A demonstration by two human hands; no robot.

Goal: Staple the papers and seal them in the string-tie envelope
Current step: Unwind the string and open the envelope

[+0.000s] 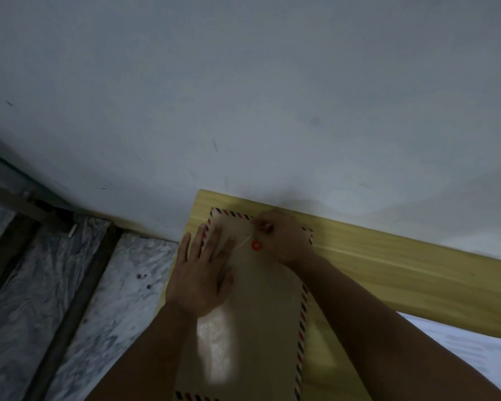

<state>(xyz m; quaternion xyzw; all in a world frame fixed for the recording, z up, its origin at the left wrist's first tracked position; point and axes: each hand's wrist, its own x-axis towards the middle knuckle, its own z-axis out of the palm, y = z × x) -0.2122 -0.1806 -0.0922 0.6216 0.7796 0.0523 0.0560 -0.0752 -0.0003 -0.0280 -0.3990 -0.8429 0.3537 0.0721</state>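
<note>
Brown kraft envelope [261,308], striped red and blue along its border, is lying flat on a pale yellow wooden table [402,273] that is butting against a grey wall [243,82].

Head view: the left hand [200,273] is pressing flat, fingers straight and spread, over the upper left of the envelope, covering the flap area. The right hand [284,235] is curling over the top edge, fingertips pinching a thin pale string [245,241] that is arcing down toward the red button [256,246]. Whether the string is already looping the button, I cannot tell. No stapler is showing; the papers are presumably inside, though that is hidden. A white sheet [475,351] is lying at the lower right, partly off frame. Marbled floor [99,285] is showing left of the table.

Judgement: the tie-off step is under way. To do it well, the flat hand should be holding the flap down firmly while the pinching hand is keeping the string taut, winding it snug under the button's rim. Slack is the likely fault, with loops slipping off.
</note>
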